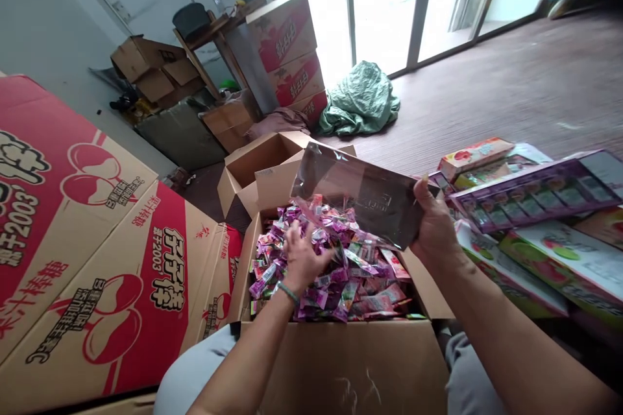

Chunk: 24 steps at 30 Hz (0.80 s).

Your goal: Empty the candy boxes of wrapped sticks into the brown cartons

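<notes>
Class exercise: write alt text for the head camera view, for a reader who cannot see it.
A person's left hand digs into an open cardboard box of wrapped candies, while the right hand holds a clear plastic bag above it.

Wrapped candies [341, 272] showing purple, pink, green in brown carton [341, 363]. Clear bag [360, 194] looking smoky grey. Big cartons [97, 259] wearing red bands, black lettering. Display box [535, 191] showing purple. Wristband [288, 292] showing green.
</notes>
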Motion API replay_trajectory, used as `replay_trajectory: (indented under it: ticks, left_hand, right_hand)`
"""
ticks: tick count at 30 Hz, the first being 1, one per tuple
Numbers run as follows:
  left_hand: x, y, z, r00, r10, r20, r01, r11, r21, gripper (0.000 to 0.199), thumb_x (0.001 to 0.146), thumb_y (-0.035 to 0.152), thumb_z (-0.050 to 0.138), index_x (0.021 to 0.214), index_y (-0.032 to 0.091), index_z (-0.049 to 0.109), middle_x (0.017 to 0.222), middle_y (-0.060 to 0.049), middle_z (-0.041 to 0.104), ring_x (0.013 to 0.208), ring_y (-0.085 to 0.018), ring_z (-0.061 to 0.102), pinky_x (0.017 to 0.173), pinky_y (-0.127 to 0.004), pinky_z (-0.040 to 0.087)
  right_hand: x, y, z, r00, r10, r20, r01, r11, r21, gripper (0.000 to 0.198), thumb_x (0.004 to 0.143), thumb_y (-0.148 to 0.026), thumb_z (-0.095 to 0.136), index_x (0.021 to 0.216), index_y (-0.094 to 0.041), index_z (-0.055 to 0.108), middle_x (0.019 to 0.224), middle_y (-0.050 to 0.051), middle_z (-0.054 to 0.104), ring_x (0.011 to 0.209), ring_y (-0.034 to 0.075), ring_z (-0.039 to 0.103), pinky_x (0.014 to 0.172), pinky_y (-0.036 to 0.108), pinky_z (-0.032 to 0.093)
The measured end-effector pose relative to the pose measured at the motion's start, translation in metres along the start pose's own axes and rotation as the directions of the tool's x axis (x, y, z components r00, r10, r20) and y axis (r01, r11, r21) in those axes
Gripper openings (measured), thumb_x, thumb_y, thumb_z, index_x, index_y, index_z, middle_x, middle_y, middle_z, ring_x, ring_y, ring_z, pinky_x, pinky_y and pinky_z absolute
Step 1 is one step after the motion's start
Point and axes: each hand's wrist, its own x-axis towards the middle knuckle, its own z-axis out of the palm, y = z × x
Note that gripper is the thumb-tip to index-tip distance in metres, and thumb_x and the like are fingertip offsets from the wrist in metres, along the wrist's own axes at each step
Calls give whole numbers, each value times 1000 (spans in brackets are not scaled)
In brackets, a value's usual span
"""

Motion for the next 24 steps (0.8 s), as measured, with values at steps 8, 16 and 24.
replay_trajectory:
  ticks: [8,16,24]
  left_hand:
    - [40,-86,28,978,-149,147,65,883,464,74,74,24,68,146,35,52,164,-12,32,154,-44,1,113,-75,-11]
    - [73,-120,23,969,-243,37,238,964,118,55,70,25,76,124,21,64,162,-18,28,152,-47,-12,109,-68,33]
    - [11,-92,20,910,-307,277,166,884,437,65,78,21,67,143,21,57,169,-17,17,153,-48,-2,113,-77,-2]
  right_hand:
    - [13,-12,-27,957,-168,-235,141,982,-127,32,76,-42,81,103,-34,66,113,0,74,111,29,70,78,50,66]
    - [24,-46,-43,807,-452,-380,362,887,-286,19,74,-40,83,82,-33,68,106,-1,75,105,21,69,98,37,59]
    - [11,-48,-57,696,-670,-260,474,699,-535,47,71,-46,81,103,-20,57,97,2,63,87,16,59,96,38,49]
